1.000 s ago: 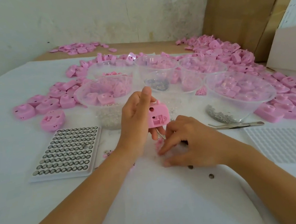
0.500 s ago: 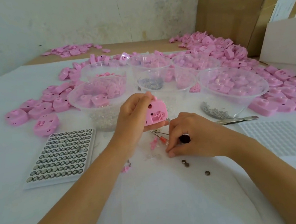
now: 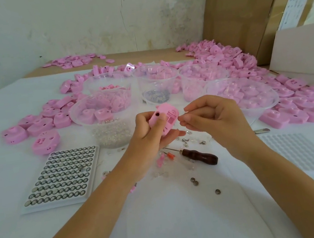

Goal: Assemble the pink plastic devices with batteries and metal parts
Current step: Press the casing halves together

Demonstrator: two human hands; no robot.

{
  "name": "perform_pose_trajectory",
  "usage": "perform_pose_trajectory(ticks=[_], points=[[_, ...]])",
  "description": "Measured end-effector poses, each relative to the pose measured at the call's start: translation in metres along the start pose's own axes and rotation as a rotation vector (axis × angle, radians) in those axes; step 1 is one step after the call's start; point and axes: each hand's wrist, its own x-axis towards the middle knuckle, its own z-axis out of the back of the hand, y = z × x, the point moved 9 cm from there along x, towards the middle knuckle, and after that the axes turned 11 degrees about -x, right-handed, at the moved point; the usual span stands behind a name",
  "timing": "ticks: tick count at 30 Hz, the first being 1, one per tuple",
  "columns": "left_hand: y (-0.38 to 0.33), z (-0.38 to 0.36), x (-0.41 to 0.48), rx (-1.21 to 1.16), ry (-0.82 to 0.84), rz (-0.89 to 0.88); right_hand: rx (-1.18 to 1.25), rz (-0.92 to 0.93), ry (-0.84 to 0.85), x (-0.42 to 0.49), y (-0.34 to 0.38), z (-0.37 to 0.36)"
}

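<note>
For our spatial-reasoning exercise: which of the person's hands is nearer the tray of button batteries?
Left. The left hand, gripping a pink device, is up and right of the tray; the right hand lies farther right.

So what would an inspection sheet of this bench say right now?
Surface: white sheet over the table, crowded at the back.
Job's things: pink device, battery tray, clear bowls of pink and metal parts, loose button batteries.
Clutter: wooden-handled tool, tweezers, small metal bits, white grid tray.
Hands: left hand grips the pink device; right hand pinches a tiny part beside it, too small to identify.
Cables: nothing seen.
Surroundings: heaps of pink shells, cardboard boxes, stained wall.
</note>
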Motion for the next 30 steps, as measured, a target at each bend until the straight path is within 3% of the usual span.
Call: perform_pose_trajectory(ticks=[6, 13, 30], points=[[-0.003, -0.001, -0.001, 0.040, 0.020, 0.010, -0.141, 0.112, -0.145, 0.000, 0.011, 0.015], [-0.008, -0.011, -0.005, 0.169, 0.070, -0.010, 0.018, 0.034, 0.035, 0.000, 0.004, -0.007], [-0.007, -0.016, -0.009, 0.242, 0.071, -0.020, 0.023, 0.023, 0.016, -0.002, -0.001, -0.010]])
